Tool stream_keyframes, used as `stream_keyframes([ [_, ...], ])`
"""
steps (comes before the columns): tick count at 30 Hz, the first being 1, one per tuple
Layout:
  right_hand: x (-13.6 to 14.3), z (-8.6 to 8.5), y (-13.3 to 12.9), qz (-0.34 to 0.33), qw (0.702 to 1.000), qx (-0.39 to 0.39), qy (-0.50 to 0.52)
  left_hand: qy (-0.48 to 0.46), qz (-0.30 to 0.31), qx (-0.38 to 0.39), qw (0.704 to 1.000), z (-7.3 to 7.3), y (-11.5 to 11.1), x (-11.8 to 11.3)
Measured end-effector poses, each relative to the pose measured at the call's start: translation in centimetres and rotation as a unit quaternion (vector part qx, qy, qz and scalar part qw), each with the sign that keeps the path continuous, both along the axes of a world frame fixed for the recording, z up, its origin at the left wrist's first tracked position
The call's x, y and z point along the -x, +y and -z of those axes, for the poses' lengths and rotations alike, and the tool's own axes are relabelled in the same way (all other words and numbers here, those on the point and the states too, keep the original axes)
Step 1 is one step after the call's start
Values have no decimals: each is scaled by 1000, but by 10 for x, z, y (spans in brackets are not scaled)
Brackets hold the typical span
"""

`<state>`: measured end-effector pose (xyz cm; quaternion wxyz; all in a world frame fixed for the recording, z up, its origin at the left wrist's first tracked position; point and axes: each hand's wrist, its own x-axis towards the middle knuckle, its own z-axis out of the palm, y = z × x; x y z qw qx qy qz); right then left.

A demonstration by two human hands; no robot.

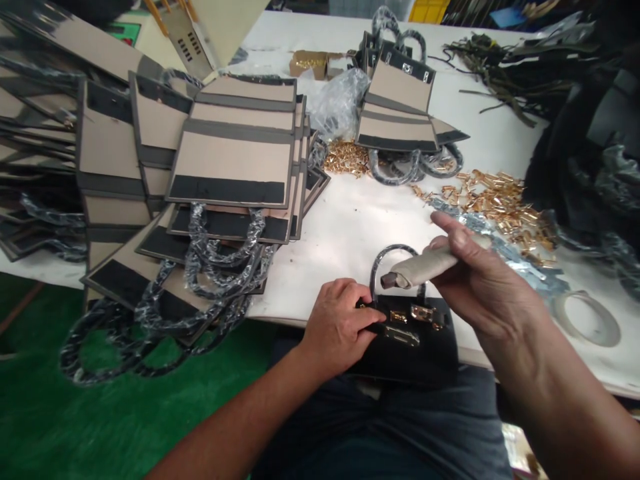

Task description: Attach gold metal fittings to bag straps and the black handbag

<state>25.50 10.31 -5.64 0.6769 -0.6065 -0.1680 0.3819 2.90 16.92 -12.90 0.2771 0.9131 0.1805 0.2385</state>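
The left hand (340,320) pins the black bag piece (410,340); right hand (475,280) fingers grip a wrapped tool (425,267). It could slip and scratch the gold clasp (403,335).

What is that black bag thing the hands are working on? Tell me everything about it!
The black bag panel looks like flat, dark, leather-like material. It lies at the near edge of the white table, partly over the person's lap. Shiny gold metal fittings sit along its top, and a curved handle wrapped in clear plastic arches above it. The left hand presses its top left corner. The right hand holds a beige cloth-wrapped tool just over it.
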Motion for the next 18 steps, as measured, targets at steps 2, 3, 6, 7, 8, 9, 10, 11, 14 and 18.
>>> stream_keyframes([
  [2, 6, 4, 4, -3, 999, -26, 31, 1, -1, 0, 1000, 0, 0, 0],
  [3, 9, 5, 5, -6, 998, -36, 55, -1, -1, -1, 1000, 0, 0, 0],
  [6, 20, 7, 8, -27, 991, -49, 121, -5, 1, -4, 1000, 0, 0, 0],
  [7, 23, 7, 9, -38, 987, -52, 144, -4, 2, -5, 1000, -1, 0, 0],
  [8, 26, 8, 10, -48, 983, -57, 167, -2, 3, -7, 1000, -1, 0, 0],
  [9, 27, 9, 12, -56, 979, -62, 188, 1, 4, -8, 1000, -2, 0, 0],
  [10, 28, 11, 14, -61, 975, -66, 203, 4, 4, -10, 1000, -2, 0, 0],
  [11, 28, 14, 16, -60, 973, -69, 211, 7, 4, -11, 1000, -2, 0, 0],
  [14, 25, 25, 25, -52, 974, -63, 211, 13, 4, -10, 1000, -1, 0, 0],
  [18, 20, 36, 39, -67, 977, -33, 202, 11, 11, -5, 1000, 0, 0, 0],
])
